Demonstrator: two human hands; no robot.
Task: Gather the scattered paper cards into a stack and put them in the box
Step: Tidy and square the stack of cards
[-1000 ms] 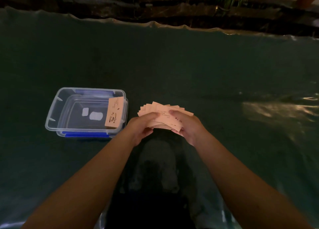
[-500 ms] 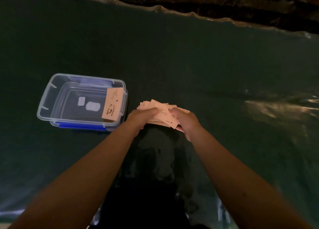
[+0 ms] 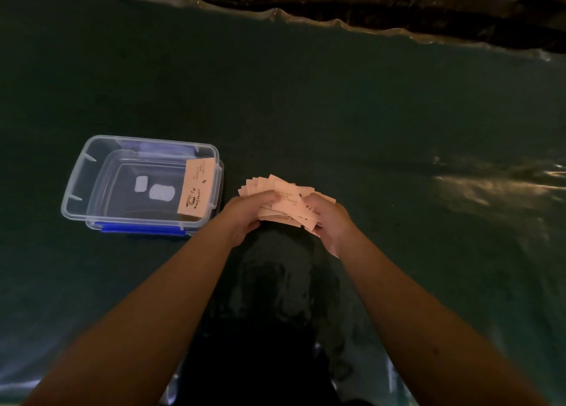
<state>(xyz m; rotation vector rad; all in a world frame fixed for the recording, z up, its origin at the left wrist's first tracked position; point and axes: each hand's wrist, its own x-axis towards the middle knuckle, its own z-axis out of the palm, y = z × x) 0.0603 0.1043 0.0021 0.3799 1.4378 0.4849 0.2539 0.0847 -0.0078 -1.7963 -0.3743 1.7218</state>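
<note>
We hold the fanned paper cards (image 3: 286,200) between both hands, just above the surface (image 3: 367,114). The fingers (image 3: 269,195) of our left hand (image 3: 248,214) curl closed over the left edge of the fan; our right hand (image 3: 326,220) clamps the right edge, thumb on top. The cards are thin, pale, rectangular and printed, and their corners splay unevenly. In our judgement the loose fan is the main risk: uneven squeeze could let smooth cards slide out and scatter again. The clear plastic box (image 3: 92,172), rigid, round-cornered, with blue clips, sits open just left of our hands. One card (image 3: 196,191) leans against its right inner wall and could obstruct the stack. The surface wears a glossy, wrinkled dark cover, which we judge slippery.
</note>
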